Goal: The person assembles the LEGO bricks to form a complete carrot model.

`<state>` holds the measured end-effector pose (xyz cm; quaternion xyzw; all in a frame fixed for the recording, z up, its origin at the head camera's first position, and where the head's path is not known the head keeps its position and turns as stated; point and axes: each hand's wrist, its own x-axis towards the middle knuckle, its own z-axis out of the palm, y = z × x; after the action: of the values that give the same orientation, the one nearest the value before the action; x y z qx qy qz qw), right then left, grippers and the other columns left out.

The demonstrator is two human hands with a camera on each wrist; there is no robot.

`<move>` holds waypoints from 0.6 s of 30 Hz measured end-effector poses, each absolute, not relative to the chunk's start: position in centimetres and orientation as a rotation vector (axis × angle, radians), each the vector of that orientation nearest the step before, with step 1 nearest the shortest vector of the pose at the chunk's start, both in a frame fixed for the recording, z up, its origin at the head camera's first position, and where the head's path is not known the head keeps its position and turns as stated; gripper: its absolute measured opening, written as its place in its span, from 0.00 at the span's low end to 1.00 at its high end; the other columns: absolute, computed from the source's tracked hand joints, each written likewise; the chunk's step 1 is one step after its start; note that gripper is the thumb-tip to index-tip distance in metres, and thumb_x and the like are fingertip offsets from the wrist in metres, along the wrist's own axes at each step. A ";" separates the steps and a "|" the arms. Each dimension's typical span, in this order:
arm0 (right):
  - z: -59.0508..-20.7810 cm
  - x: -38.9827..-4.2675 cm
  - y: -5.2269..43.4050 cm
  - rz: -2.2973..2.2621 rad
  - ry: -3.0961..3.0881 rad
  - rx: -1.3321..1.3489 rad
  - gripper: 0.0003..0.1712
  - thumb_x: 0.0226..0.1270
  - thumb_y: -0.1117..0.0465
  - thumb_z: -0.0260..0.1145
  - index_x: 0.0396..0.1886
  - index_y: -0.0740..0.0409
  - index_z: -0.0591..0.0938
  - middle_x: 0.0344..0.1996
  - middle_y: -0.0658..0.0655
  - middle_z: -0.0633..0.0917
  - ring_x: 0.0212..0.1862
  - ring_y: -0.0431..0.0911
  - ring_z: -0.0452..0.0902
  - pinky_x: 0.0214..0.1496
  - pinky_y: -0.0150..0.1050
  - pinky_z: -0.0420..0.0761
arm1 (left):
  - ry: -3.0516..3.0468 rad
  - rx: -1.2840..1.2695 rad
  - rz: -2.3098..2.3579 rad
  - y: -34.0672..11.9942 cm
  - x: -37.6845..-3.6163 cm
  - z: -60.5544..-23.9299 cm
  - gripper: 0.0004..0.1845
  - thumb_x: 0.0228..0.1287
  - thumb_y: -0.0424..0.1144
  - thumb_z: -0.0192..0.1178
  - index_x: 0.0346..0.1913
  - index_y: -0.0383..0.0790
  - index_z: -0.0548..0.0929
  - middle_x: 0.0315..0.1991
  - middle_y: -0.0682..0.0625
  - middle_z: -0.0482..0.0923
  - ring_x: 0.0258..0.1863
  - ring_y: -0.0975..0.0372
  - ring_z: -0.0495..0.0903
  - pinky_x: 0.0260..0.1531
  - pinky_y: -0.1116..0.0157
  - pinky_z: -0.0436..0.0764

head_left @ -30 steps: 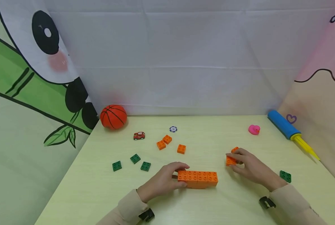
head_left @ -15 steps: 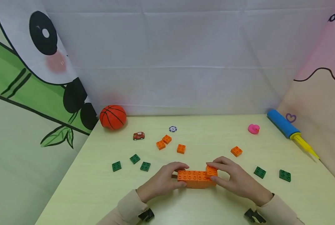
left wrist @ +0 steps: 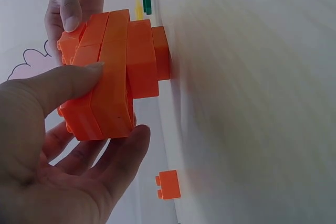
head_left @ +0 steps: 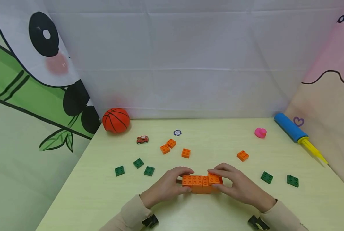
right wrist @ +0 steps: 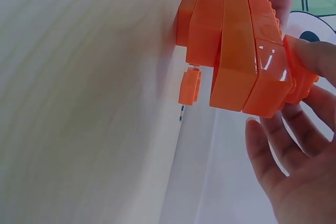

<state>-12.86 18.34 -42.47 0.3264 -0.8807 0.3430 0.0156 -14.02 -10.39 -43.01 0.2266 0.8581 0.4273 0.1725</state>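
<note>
The left hand curls its thumb and fingers around the left end of a row of joined orange plastic building bricks; in the left wrist view the thumb lies across the studded face and the other fingers cup the opposite side. The right hand pinches a small orange plastic brick between thumb and forefinger, holding it on top of the row's right end. The row sits at the lower centre of the head view, on the pale yellow-green wooden table.

Above the hands, three loose orange bricks lie in a cluster, and another orange brick lies to the upper right of the right hand. Three flat dark green plastic plates lie left of the left hand; two more green plates lie at the right. Farther up the frame are a small red toy car, a blue and white poker chip and an orange toy basketball at the upper left of the table. A pink rubber duck and a blue and yellow hand pump lie at the upper right.
</note>
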 end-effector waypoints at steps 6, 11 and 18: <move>-42.6 -13.0 18.3 1.120 -2.755 1.021 0.25 0.69 0.42 0.64 0.61 0.46 0.82 0.46 0.39 0.78 0.47 0.36 0.75 0.50 0.39 0.83 | 2.435 0.642 1.216 -10.4 -14.0 -43.2 0.26 0.62 0.40 0.70 0.63 0.47 0.77 0.61 0.58 0.75 0.57 0.64 0.75 0.55 0.66 0.79; -42.7 -13.1 18.3 1.128 -2.770 1.020 0.27 0.68 0.41 0.65 0.61 0.47 0.82 0.43 0.38 0.77 0.45 0.35 0.74 0.47 0.37 0.82 | 2.437 0.635 1.214 -10.3 -14.0 -43.2 0.26 0.62 0.40 0.70 0.63 0.47 0.78 0.61 0.57 0.75 0.57 0.63 0.75 0.55 0.66 0.79; -43.0 -13.2 18.2 1.132 -2.771 1.019 0.28 0.68 0.40 0.64 0.62 0.47 0.82 0.43 0.38 0.77 0.44 0.35 0.74 0.47 0.37 0.82 | 2.440 0.626 1.209 -10.4 -14.0 -43.1 0.26 0.62 0.40 0.70 0.63 0.49 0.78 0.60 0.58 0.75 0.57 0.63 0.75 0.55 0.65 0.79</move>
<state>-13.19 18.17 -42.99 0.3222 -0.8763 0.3580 -0.0102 -14.03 -10.38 -43.13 0.2205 0.8601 0.4263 0.1727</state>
